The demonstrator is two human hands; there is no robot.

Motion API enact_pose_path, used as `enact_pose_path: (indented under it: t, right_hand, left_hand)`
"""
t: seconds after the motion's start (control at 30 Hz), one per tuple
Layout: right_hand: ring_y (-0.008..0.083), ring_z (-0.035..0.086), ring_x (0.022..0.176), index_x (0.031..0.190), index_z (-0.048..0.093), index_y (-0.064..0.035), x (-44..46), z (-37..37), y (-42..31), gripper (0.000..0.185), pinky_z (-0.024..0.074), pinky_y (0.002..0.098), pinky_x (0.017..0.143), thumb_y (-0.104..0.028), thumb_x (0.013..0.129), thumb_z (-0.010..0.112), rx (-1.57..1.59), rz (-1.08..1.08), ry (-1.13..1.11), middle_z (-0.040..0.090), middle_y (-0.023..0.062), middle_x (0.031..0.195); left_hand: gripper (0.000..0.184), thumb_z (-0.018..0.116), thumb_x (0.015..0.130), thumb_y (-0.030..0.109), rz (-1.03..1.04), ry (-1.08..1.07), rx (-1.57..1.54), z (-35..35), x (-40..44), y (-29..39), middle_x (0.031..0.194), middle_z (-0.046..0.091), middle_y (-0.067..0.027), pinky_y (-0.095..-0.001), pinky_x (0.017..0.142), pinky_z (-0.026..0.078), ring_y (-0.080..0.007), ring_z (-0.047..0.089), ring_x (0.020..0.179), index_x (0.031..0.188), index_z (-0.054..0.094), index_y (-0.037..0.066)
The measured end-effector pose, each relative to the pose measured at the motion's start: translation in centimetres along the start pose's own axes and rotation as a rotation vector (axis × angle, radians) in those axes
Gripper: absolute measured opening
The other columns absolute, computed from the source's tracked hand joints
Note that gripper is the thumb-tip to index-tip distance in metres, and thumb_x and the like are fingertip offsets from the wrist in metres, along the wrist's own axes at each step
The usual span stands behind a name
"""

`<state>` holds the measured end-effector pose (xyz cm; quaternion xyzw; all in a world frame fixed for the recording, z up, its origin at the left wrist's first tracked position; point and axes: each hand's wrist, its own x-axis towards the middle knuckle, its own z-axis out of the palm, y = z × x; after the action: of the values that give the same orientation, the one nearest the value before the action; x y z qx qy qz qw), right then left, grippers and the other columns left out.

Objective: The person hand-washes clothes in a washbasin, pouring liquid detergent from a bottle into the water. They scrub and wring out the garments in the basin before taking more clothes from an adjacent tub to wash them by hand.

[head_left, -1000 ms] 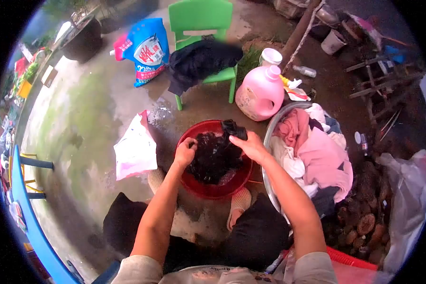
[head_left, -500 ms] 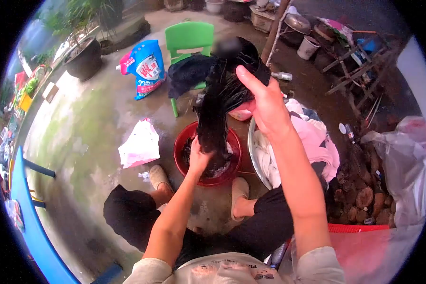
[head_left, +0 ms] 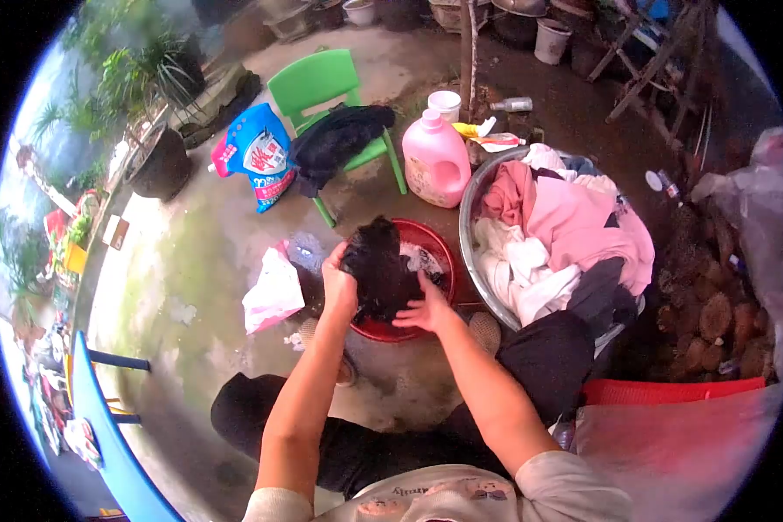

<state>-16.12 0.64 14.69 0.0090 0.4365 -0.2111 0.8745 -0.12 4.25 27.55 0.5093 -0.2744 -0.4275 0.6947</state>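
A bunched, dark wet garment [head_left: 380,270] is held over the red basin [head_left: 451,261], which has suds at its right side. My left hand [head_left: 337,280] grips the garment's left edge, its fingers wrapped round the cloth. At the garment's lower right, my right hand [head_left: 428,304] has its fingers spread, the fingertips near or against the cloth. To the right of the basin stands a large metal tub [head_left: 468,248] heaped with pink, white and dark clothes [head_left: 574,217].
Behind the basin are a green chair [head_left: 317,83] bearing dark cloth, a blue detergent bag [head_left: 265,157] and a pink jug [head_left: 435,161]. A white and pink packet [head_left: 272,291] lies left. A blue table edge [head_left: 117,444] is lower left, a red crate [head_left: 670,391] lower right.
The dark garment was lifted high by my right hand and is now lowered over the basin in a bunch. My right hand has come down and spread its fingers. The view has shifted.
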Motion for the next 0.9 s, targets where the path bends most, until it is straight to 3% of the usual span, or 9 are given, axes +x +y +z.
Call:
enact_pose_path:
  t: [0.03, 0.1, 0.17, 0.23, 0.43, 0.53, 0.8, 0.83, 0.9]
  right_hand:
    - [0.0596, 0.028, 0.131, 0.153, 0.014, -0.0232, -0.6, 0.9, 1.0, 0.097, 0.0348, 0.0765, 0.093, -0.065, 0.081, 0.063, 0.038, -0.001, 0.067, 0.021, 0.0245, 0.152]
    - [0.0475, 0.035, 0.132, 0.148, 0.031, -0.0172, 0.4, -0.3, 1.7, 0.081, 0.0393, 0.0655, 0.099, -0.053, 0.085, 0.065, 0.074, 0.124, -0.326, 0.038, 0.0192, 0.146]
    - [0.0354, 0.033, 0.137, 0.148, 0.032, -0.012, -2.3, 2.3, 1.5, 0.075, 0.0398, 0.0541, 0.105, -0.05, 0.089, 0.06, -0.664, -0.553, -0.609, 0.035, 0.0144, 0.15]
    - [0.0263, 0.036, 0.137, 0.144, 0.037, -0.009, -3.3, 3.8, 2.0, 0.065, 0.0411, 0.0452, 0.108, -0.044, 0.092, 0.056, -0.732, -0.797, -0.74, 0.039, 0.0116, 0.148]
    - [0.0247, 0.064, 0.106, 0.118, 0.063, -0.0011, -3.3, 5.8, 1.3, 0.037, 0.0492, 0.0414, 0.099, -0.025, 0.095, 0.046, 0.21, -0.143, -0.624, 0.067, 0.0121, 0.117]
    - [0.025, 0.065, 0.103, 0.116, 0.063, 0.0001, -3.0, 7.1, 3.7, 0.038, 0.0506, 0.0413, 0.097, -0.025, 0.097, 0.041, 0.307, 0.053, -0.622, 0.067, 0.0126, 0.115]
    - [0.0232, 0.054, 0.122, 0.132, 0.053, -0.0022, -3.3, 4.1, 4.3, 0.051, 0.0384, 0.0406, 0.109, -0.038, 0.097, 0.041, 0.316, 0.038, -0.601, 0.058, 0.0098, 0.133]
    - [0.0233, 0.054, 0.123, 0.134, 0.052, -0.0029, -3.4, 4.1, 4.3, 0.054, 0.0377, 0.0404, 0.109, -0.04, 0.097, 0.042, 0.318, -0.013, -0.616, 0.057, 0.009, 0.135]
    - [0.0281, 0.05, 0.127, 0.138, 0.049, -0.0076, -3.4, 1.8, 4.3, 0.063, 0.0381, 0.0481, 0.108, -0.052, 0.095, 0.042, 0.444, 0.109, -1.062, 0.051, 0.0099, 0.141]
  left_hand:
    - [0.028, 0.047, 0.088, -0.005, 0.008, -0.067, 0.011, 0.4, -0.8, 0.2, 0.098, 0.069, -0.0061, -0.0313, 0.081, 0.053, -0.0161, 0.065, 0.086, 0.11, 0.065, -0.001]
    - [0.023, 0.053, 0.089, 0.0, -0.046, -0.202, 0.097, -0.3, -2.0, -0.9, 0.098, 0.069, -0.0051, -0.0308, 0.079, 0.054, -0.0145, 0.065, 0.087, 0.108, 0.066, 0.0]
    - [0.021, 0.057, 0.088, 0.0, -0.237, -0.161, -0.137, 0.8, -3.1, -1.3, 0.097, 0.069, -0.0037, -0.0298, 0.08, 0.055, -0.0144, 0.066, 0.085, 0.107, 0.066, 0.001]
    - [0.027, 0.05, 0.094, 0.016, -0.296, -0.108, -0.223, 0.7, -3.7, -1.1, 0.107, 0.068, -0.0069, -0.0362, 0.089, 0.053, -0.0214, 0.065, 0.097, 0.112, 0.064, 0.001]
    - [0.046, 0.038, 0.098, 0.038, -0.288, -0.121, -0.482, -6.2, 1.6, -1.1, 0.124, 0.061, -0.0139, -0.0478, 0.105, 0.044, -0.0319, 0.058, 0.114, 0.122, 0.059, 0.005]
    - [0.044, 0.041, 0.096, 0.043, -0.264, 0.275, -0.318, -6.5, 0.4, -5.3, 0.115, 0.062, -0.0146, -0.0442, 0.097, 0.047, -0.0304, 0.06, 0.107, 0.113, 0.061, 0.008]
    - [0.041, 0.04, 0.097, 0.045, 0.653, 0.053, 1.319, 1.0, -1.3, -0.5, 0.087, 0.062, -0.0103, -0.0401, 0.076, 0.05, -0.0273, 0.06, 0.083, 0.095, 0.062, 0.01]
    - [0.042, 0.039, 0.097, 0.046, 0.685, 0.06, 1.325, 1.2, -0.7, 0.0, 0.084, 0.062, -0.0098, -0.0396, 0.074, 0.05, -0.0269, 0.061, 0.08, 0.093, 0.062, 0.011]
    - [0.04, 0.038, 0.099, 0.038, 0.073, -0.077, 0.24, -0.7, 1.0, -0.1, 0.086, 0.065, -0.0092, -0.0375, 0.072, 0.052, -0.0262, 0.064, 0.077, 0.098, 0.063, 0.006]
